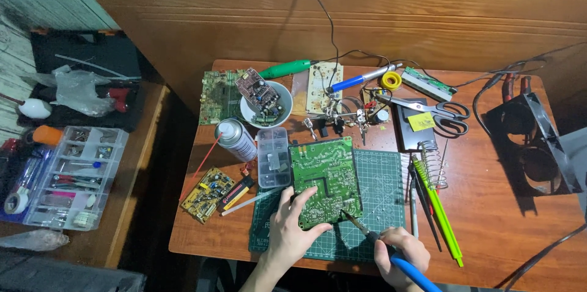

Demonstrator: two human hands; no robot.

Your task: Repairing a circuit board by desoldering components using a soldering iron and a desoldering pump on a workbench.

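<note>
On the gridded green cutting mat [382, 185], the left hand [290, 228] grips the green rectangular circuit board [324, 181], fingers curled over its near edge. Just right of the board, the right hand [400, 255] has its fingers wrapped round a blue-handled soldering iron [391, 254], tip touching the board.

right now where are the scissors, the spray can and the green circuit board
scissors [441, 110], head view, on the pivot by the handles
spray can [236, 139], head view, mid body
green circuit board [324, 173], head view, board centre

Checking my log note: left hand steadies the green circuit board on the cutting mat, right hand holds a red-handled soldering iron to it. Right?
Not quite: the soldering iron has a blue handle, not red, as the head view shows. The rest holds: the left hand steadies the green circuit board on the cutting mat, and the right hand holds the iron with its tip at the board's lower edge.
</note>
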